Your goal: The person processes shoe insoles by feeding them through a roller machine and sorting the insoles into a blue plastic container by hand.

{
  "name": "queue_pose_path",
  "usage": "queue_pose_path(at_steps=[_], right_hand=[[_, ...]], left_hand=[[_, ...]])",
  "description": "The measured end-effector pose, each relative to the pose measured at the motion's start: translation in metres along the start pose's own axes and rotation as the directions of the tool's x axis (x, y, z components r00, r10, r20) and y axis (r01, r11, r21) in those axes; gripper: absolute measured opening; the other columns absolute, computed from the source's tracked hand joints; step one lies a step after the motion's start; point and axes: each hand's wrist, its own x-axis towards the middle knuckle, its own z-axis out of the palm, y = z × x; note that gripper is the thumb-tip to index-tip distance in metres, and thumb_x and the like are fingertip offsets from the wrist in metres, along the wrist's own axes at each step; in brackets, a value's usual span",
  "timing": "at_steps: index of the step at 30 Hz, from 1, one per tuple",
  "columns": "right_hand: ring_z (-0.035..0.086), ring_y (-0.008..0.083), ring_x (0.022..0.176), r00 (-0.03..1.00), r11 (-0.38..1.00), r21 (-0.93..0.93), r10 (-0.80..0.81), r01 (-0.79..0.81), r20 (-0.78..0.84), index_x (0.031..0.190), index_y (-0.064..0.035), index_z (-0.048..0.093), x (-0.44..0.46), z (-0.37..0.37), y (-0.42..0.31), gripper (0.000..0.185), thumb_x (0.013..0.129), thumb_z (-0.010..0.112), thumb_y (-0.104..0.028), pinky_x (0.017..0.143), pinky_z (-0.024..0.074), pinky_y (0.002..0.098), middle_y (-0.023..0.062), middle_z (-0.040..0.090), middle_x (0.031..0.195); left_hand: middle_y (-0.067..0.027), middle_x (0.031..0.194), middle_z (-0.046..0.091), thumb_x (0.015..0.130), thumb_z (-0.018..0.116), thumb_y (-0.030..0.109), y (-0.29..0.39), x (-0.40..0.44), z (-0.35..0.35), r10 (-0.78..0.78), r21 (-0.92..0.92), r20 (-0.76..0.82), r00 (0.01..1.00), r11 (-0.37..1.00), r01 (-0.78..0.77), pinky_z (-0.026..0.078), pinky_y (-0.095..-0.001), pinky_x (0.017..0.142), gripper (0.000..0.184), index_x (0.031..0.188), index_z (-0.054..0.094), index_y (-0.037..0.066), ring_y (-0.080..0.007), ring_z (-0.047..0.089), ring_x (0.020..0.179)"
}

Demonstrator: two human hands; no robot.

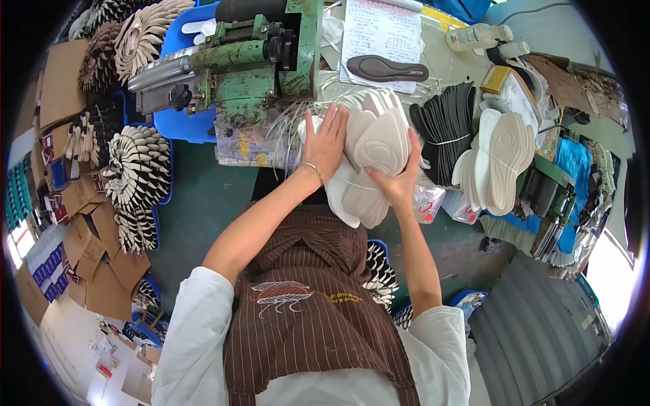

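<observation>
A stack of off-white shoe insoles (382, 139) stands in front of me at the bench edge. My right hand (401, 177) grips its right side, thumb across the top insole and fingers along the far edge. My left hand (326, 145) lies with straight fingers against the stack's left side, beside loose white strips (288, 132). Below the stack and partly under it is a tied bundle of insoles (365, 201). Right of my right hand lie a tied bundle of black insoles (443, 128) and a tied beige bundle (504, 162).
A green machine with rollers (244, 88) stands at the left, above a blue bin (193, 128). A single dark insole (386, 69) rests on a written sheet (372, 34). A bottle (477, 37) lies at the back right. Insole-filled bins (139, 166) and cardboard boxes (101, 271) are at the left.
</observation>
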Motion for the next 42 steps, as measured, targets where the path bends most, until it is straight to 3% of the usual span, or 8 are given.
queue_pose_path(at_steps=[13,15,18,25,28,31,38,42], right_hand=[[0.054,0.0295,0.109,0.987,0.987,-0.027,-0.158,0.160,0.041,0.137,-0.0022,0.031,-0.002,0.003,-0.011,0.107,0.044,0.082,-0.017,0.094,0.0422,0.0381,0.0183,0.050,0.121],[0.058,0.0313,0.101,0.957,0.946,-0.146,-0.280,0.288,0.070,0.135,-0.0027,0.036,-0.002,0.007,-0.013,0.106,0.042,0.082,-0.020,0.089,0.0439,0.0371,0.0186,0.057,0.111],[0.058,0.0386,0.096,0.883,0.865,-0.177,-0.462,0.469,0.078,0.134,-0.0023,0.035,0.011,0.005,-0.023,0.102,0.047,0.085,-0.020,0.084,0.0471,0.0414,0.0223,0.057,0.109],[0.058,0.0278,0.100,0.860,0.962,0.232,-0.008,0.146,-0.510,0.126,0.0045,0.044,0.083,-0.060,-0.031,0.071,0.064,0.077,-0.011,0.090,0.0464,0.0421,0.0159,0.056,0.116],[0.053,0.0289,0.112,0.869,0.695,0.717,0.322,0.054,-0.377,0.127,0.0054,0.042,0.086,-0.105,-0.054,0.065,0.071,0.069,-0.012,0.098,0.0422,0.0431,0.0169,0.053,0.122],[0.052,0.0334,0.113,0.889,0.595,0.802,0.396,-0.059,-0.228,0.133,0.0054,0.036,0.055,-0.100,-0.066,0.068,0.073,0.062,-0.015,0.101,0.0405,0.0450,0.0186,0.051,0.126],[0.052,0.0328,0.113,0.923,0.334,0.881,0.304,-0.334,0.235,0.134,0.0041,0.034,0.001,-0.040,-0.098,0.082,0.064,0.068,-0.019,0.101,0.0410,0.0425,0.0181,0.050,0.126],[0.052,0.0273,0.113,0.930,0.504,0.791,0.294,-0.346,0.219,0.134,0.0033,0.033,-0.006,-0.019,-0.140,0.087,0.061,0.075,-0.017,0.099,0.0405,0.0394,0.0139,0.050,0.123]], left_hand=[[-0.0108,0.143,0.037,0.091,0.045,0.033,-0.011,0.024,0.020,0.598,-0.453,0.154,0.787,0.750,-0.481,0.020,-0.0438,0.113,0.051,0.138,0.038,0.014,-0.0255,0.026,0.137],[-0.0097,0.146,0.031,0.096,0.040,0.029,-0.004,0.020,0.017,0.504,-0.960,0.013,0.863,-0.235,0.152,0.024,-0.0392,0.113,0.051,0.142,0.027,0.010,-0.0224,0.029,0.135],[-0.0090,0.148,0.026,0.098,0.038,0.028,0.007,0.010,0.044,0.439,-0.739,0.071,0.895,-0.580,0.343,0.025,-0.0363,0.113,0.055,0.145,0.017,0.009,-0.0222,0.030,0.134],[-0.0074,0.149,0.027,0.093,0.046,0.025,0.019,0.005,0.061,0.287,-0.874,0.224,0.932,0.482,0.062,0.022,-0.0364,0.112,0.061,0.146,0.020,0.012,-0.0215,0.027,0.136],[-0.0067,0.150,0.027,0.090,0.051,0.024,0.003,0.020,0.059,0.320,-0.920,0.293,0.901,0.352,0.174,0.020,-0.0366,0.112,0.065,0.146,0.021,0.013,-0.0211,0.026,0.137],[-0.0064,0.153,0.016,0.089,0.056,0.035,-0.011,0.034,-0.015,0.126,-0.878,0.229,0.965,-0.402,0.261,0.020,-0.0298,0.111,0.078,0.148,0.012,0.008,-0.0193,0.025,0.136],[-0.0129,0.150,0.018,0.065,0.075,0.058,-0.036,-0.020,-0.133,0.319,-0.838,0.191,0.928,-0.439,0.323,0.014,-0.0333,0.112,0.121,0.146,0.006,0.001,-0.0207,0.022,0.137],[-0.0110,0.142,0.032,0.074,0.077,0.028,-0.066,-0.055,-0.160,0.134,-0.876,0.192,0.972,-0.424,0.231,0.022,-0.0343,0.110,0.095,0.143,0.018,0.001,-0.0207,0.029,0.133]])
